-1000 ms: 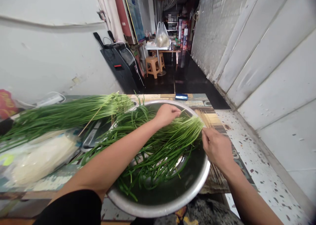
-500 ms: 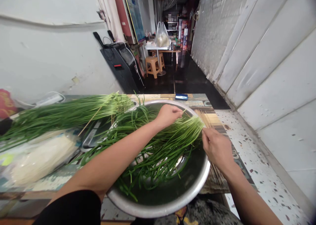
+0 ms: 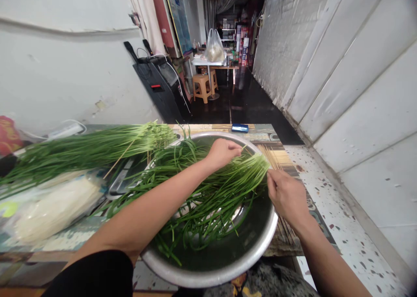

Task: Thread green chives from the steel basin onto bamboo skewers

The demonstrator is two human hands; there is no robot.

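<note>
Garlic chives (image 3: 221, 197) fill a wide metal basin (image 3: 192, 279), their pale stem ends lined up side by side near its right rim. Above them, my left hand (image 3: 223, 152) is closed in a pinch on a chive stem (image 3: 244, 148), whose pale end sticks out past the fingertips. At the right rim, my right hand (image 3: 288, 195) is closed right beside the row of stem ends. What its fingers hold is hidden. Several thin bamboo skewers (image 3: 272, 154) lie on the table just beyond that hand.
Another heap of chives (image 3: 87, 151) lies left of the basin, with a plastic bag of something pale (image 3: 61, 205) before it. A phone (image 3: 240, 128) rests at the table's far edge. Beyond are a black wheeled speaker-like case (image 3: 163, 84), stools (image 3: 202, 87) and a small table (image 3: 208, 62).
</note>
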